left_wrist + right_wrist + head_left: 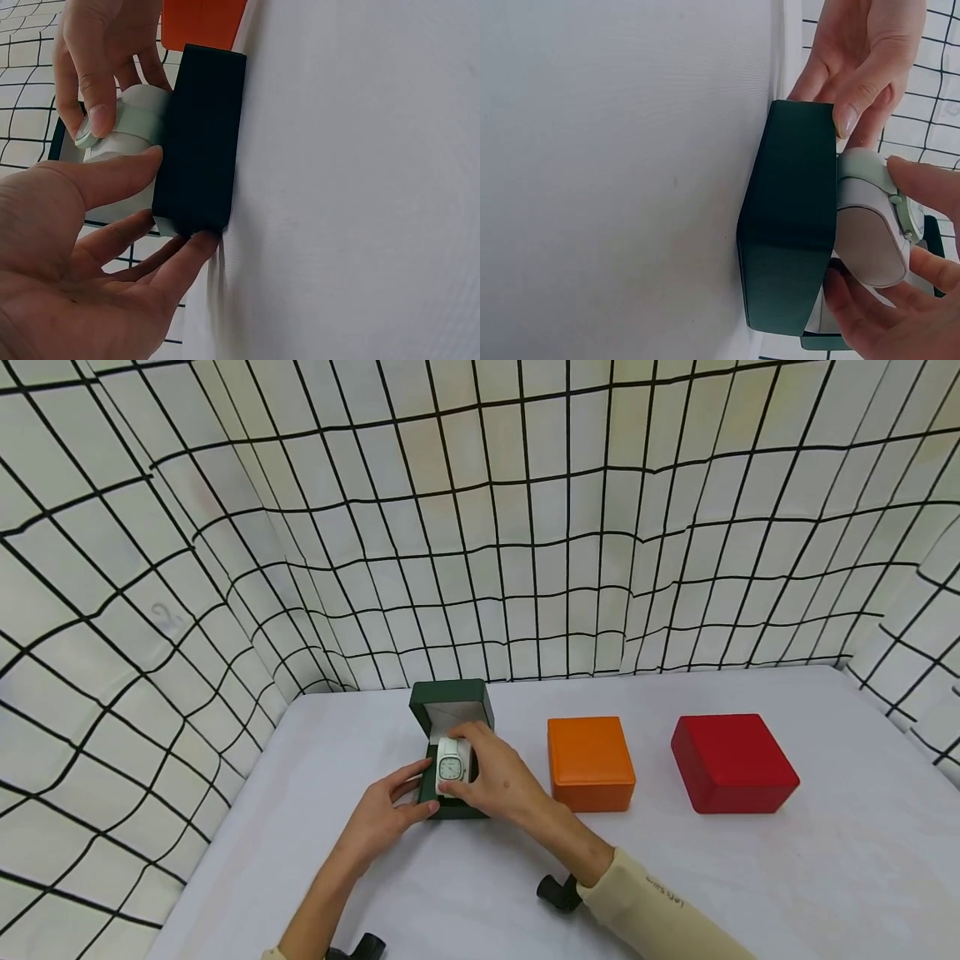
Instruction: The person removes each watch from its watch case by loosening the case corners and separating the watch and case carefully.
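Nearest us, a beige sleeve (656,910) is lying in front and to the right of the green box (450,692). Our right hand (506,778) is narrowly pinching the pale watch (450,767) on its white cushion (871,251), above the box's front rim. Our left hand (375,820), fingers spread and nearly straight, is touching the box's left side. Right of it, an orange box (591,760) and, farther, a red box (733,764) are resting.
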`<state>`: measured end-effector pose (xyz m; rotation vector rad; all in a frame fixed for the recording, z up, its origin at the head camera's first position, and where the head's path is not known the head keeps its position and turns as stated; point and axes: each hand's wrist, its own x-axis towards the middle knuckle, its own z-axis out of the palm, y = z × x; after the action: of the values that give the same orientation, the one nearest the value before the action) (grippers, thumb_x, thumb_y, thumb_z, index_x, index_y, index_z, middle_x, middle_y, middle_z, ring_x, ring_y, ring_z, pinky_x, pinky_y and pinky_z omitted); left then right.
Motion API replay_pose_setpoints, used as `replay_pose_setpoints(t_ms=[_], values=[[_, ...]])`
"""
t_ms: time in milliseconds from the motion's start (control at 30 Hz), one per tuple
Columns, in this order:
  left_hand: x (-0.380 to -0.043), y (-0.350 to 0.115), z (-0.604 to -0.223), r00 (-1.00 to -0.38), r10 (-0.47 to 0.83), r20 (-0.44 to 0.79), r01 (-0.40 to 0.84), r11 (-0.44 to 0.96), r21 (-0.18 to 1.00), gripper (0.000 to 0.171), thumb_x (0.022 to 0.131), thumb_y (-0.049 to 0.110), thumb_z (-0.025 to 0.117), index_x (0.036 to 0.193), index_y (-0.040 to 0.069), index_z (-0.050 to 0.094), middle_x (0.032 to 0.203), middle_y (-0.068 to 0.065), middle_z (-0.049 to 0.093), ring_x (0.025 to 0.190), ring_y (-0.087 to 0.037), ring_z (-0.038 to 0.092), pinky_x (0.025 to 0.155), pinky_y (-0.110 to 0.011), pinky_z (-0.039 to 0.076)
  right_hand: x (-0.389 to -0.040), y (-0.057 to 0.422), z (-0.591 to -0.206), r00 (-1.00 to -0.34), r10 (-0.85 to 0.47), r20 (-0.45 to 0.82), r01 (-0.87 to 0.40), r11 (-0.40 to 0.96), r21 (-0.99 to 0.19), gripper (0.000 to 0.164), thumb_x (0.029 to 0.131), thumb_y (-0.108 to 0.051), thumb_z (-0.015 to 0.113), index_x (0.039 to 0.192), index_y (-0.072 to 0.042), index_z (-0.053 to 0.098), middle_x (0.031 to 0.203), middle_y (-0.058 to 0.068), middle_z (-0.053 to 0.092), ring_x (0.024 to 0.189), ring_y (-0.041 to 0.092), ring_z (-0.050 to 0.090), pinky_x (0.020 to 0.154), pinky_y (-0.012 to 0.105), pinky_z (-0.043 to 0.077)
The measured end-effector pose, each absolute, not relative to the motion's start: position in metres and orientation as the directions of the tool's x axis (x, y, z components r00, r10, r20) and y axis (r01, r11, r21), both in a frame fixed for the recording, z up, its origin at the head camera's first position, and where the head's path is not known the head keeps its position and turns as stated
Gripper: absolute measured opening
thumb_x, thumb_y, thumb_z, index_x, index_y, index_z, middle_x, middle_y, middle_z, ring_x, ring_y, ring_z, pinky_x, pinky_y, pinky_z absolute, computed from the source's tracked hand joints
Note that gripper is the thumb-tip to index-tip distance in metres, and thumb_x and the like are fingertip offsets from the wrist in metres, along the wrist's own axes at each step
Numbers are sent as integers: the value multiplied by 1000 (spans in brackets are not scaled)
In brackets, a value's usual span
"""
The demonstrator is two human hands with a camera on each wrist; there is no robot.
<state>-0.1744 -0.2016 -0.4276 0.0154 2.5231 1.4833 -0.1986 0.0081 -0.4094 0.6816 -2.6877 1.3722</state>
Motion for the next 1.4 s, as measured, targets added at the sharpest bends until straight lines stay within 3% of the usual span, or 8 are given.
replay_pose_setpoints(t_ms=[267,433,567,900,1167,1400], values=[[-168,-204,-421,-980,82,-179,-112,519,848,59,94,14,75,150,17,56,154,-19,55,141,-38,56,103,-47,57,-194,7,-409,-890,-354,288,-430,441,-788,63,86,-19,86,139,-9,55,136,10,59,102,20,61,89,38,61],[-167,-198,-412,-1000,21,-22,-5,605,796,46,99,18,71,143,14,62,149,-17,60,134,-38,62,100,-48,59,-194,10,-409,-889,-342,304,-430,395,-812,63,86,-16,86,140,-7,55,135,12,59,99,22,61,86,41,62],[-169,-191,-403,-997,15,78,71,600,797,41,101,23,69,141,16,63,146,-10,63,134,-30,62,104,-47,57,-194,12,-409,-888,-336,313,-430,368,-825,64,86,-15,87,140,-6,54,137,13,58,102,24,63,89,42,62],[-173,-188,-393,-988,147,-37,18,356,934,47,106,30,62,149,14,55,151,-9,58,127,-22,64,92,-25,59,-192,13,-405,-874,-342,345,-458,341,-821,67,87,-18,86,143,-7,53,143,12,57,117,25,63,98,41,60],[-175,-192,-391,-966,253,-46,20,251,968,55,104,27,64,154,8,48,158,-13,51,117,-1,65,95,-23,58,-192,15,-403,-866,-360,347,-465,330,-821,65,89,-18,84,145,-8,52,144,12,54,120,24,61,101,40,59],[-177,-194,-392,-954,288,-85,-15,237,971,65,101,22,68,160,18,41,157,-15,49,126,-14,62,99,-25,56,-192,19,-400,-847,-395,355,-489,318,-812,71,83,-12,88,145,-5,55,143,13,49,123,25,61,102,38,59]])
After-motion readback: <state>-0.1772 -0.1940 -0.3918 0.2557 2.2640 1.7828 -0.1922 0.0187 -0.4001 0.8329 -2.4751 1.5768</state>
